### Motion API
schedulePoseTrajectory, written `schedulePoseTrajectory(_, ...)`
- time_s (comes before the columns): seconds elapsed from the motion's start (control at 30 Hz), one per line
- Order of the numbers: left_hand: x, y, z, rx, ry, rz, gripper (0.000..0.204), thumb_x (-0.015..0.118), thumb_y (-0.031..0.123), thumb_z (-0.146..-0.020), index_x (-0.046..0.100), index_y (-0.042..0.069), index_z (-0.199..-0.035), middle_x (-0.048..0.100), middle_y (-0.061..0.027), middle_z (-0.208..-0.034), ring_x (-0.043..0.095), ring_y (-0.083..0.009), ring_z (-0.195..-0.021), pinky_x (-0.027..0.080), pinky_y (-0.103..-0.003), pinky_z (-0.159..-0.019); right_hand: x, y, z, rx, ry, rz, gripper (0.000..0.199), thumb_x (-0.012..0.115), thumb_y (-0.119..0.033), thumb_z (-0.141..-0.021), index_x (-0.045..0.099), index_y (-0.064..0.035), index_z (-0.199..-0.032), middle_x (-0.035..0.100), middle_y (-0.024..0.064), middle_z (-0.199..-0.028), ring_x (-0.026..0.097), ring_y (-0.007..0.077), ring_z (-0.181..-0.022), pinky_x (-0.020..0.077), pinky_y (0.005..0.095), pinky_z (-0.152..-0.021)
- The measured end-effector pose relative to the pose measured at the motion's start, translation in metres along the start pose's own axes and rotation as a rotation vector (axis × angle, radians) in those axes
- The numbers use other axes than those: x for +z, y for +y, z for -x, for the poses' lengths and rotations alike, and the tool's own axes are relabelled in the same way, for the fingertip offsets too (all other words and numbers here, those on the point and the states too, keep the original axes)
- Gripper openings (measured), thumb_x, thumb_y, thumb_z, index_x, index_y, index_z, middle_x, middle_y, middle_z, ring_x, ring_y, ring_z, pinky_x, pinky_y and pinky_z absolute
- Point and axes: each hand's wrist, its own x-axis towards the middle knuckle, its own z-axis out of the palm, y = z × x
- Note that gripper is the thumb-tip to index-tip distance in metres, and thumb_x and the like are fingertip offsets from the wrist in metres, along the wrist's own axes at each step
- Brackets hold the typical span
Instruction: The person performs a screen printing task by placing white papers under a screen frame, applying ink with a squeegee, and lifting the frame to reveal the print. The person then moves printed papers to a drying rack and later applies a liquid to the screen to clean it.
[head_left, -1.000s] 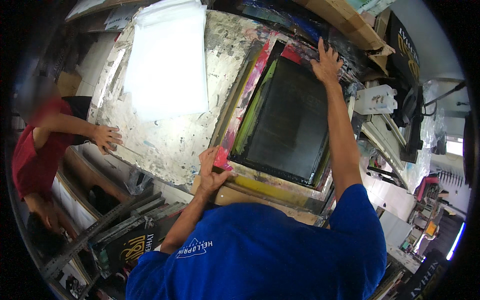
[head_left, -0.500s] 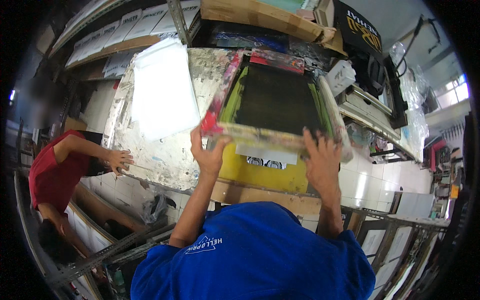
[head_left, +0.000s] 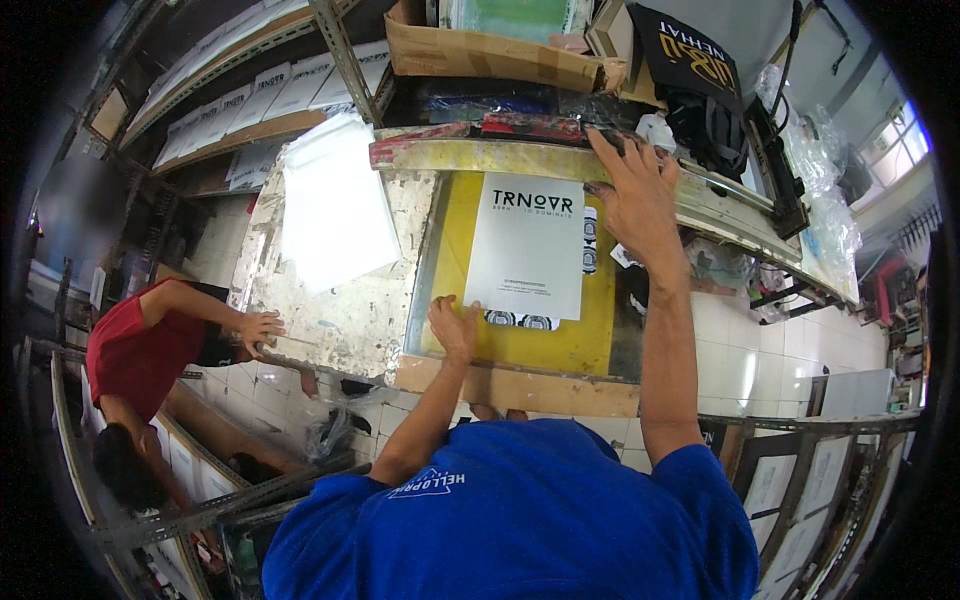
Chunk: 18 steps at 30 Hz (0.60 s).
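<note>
A screen printing frame (head_left: 460, 153) stands tilted up at the far side of the yellow printing board (head_left: 540, 350), its near rail raised. My right hand (head_left: 640, 195) holds that rail near its right end, fingers over the edge. On the board lies a light grey sheet or flat bag (head_left: 525, 250) with dark print at its top and bottom. My left hand (head_left: 453, 328) is at the sheet's near left corner, thumb and forefinger apart. Round dark printed marks (head_left: 518, 320) show beside the sheet's near and right edges.
A stack of white sheets or bags (head_left: 335, 205) lies on the paint-stained table (head_left: 370, 330) at left. Beside it, a person in red rests a hand (head_left: 262, 330) on the table edge. Shelves hold white packages (head_left: 260, 95) behind. A cardboard box (head_left: 490, 55) sits at the back.
The screen frame has swung up and away from me, uncovering the printed grey sheet. My left hand has left the frame and come down to the sheet's corner; my right hand rose with the frame.
</note>
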Motion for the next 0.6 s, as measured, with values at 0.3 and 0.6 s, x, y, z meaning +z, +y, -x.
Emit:
schedulePoseTrajectory(0.3,0.006,0.024,0.012,-0.04,0.027,-0.117,0.025,0.077,0.022,-0.079,0.068,0.009,-0.099,0.057,-0.0084,-0.119,0.049,-0.0319,-0.116,0.038,-0.048,-0.095,0.003,0.007,-0.006,-0.033,0.048,-0.024,0.066,0.071,-0.017,-0.085,0.047,-0.0187,-0.147,0.058,0.0121,-0.127,0.049,0.0291,-0.121,0.0274,0.0532,-0.105)
schedulePoseTrajectory(0.6,0.012,0.018,0.008,-0.132,0.025,-0.018,0.025,0.079,0.03,-0.075,0.072,0.008,-0.084,0.06,-0.0071,-0.114,0.049,-0.0297,-0.115,0.035,-0.045,-0.1,0.014,0.011,-0.006,-0.057,0.124,0.0,0.065,0.071,-0.017,-0.085,0.049,-0.0206,-0.146,0.06,0.0101,-0.124,0.05,0.0275,-0.12,0.0278,0.052,-0.105)
